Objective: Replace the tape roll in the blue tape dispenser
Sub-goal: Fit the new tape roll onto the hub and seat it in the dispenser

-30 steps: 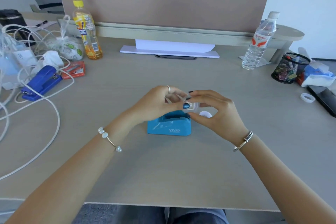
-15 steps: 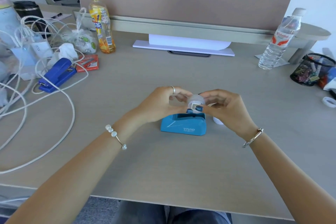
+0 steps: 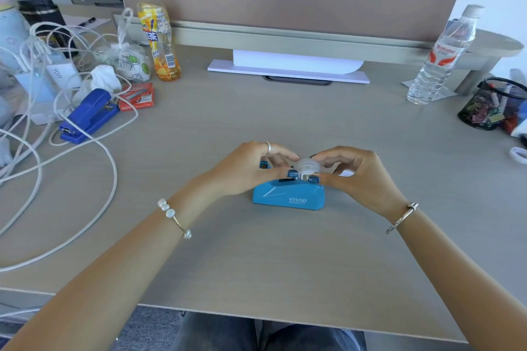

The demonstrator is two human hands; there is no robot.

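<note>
The blue tape dispenser (image 3: 288, 197) stands on the desk in the middle of the view, its printed side facing me. Just above its top, a small clear tape roll (image 3: 308, 166) is pinched between the fingertips of both hands. My left hand (image 3: 251, 168) grips it from the left with thumb and fingers. My right hand (image 3: 356, 174) grips it from the right. The roll's lower edge touches or nearly touches the dispenser top; I cannot tell which. Another white tape ring (image 3: 517, 154) lies at the far right edge.
White cables (image 3: 85, 151), a blue stapler (image 3: 88, 115) and a red staple box (image 3: 137, 97) crowd the left. An orange drink bottle (image 3: 158, 34) and a water bottle (image 3: 442, 57) stand at the back. A black mesh pot (image 3: 484, 105) sits at the right.
The view has shifted, so the dispenser sits further right and lower in frame. Both hands keep hold of the clear roll, which now sits lower, right at the dispenser's top.
</note>
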